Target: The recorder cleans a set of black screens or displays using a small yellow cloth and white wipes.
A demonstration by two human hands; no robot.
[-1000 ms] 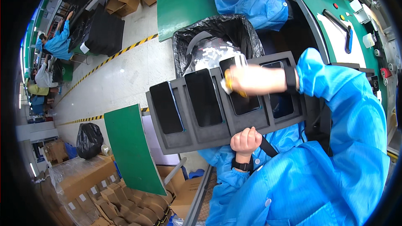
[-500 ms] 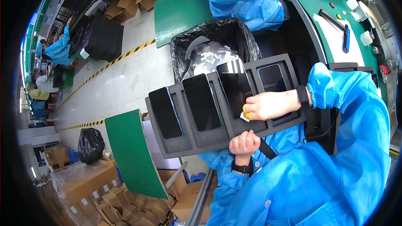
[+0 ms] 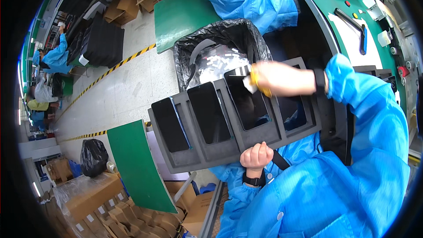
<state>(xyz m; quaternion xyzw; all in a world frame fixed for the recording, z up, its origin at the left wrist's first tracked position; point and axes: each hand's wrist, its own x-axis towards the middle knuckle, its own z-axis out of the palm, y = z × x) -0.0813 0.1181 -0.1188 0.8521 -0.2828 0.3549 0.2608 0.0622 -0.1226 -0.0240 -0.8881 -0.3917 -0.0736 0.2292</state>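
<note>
Gripping foam tray (image 3: pixel 207 150), left hand (image 3: pixel 257 156); right hand (image 3: pixel 282 79) pinches film (image 3: pixel 248 83).

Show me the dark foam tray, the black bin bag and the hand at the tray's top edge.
Foam tray (image 3: pixel 200 161): head view, lower front rim.
Black bin bag (image 3: pixel 181 59): head view, left wall.
Right hand (image 3: pixel 282 78): head view, back of hand.

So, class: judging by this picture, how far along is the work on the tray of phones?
Done: the bin holds many white strips. In hand: the left hand grips the lower edge of the tray; the right hand pinches a white tab at the top of the third phone. Left: unclear which of the four phones still carry tabs.
</note>
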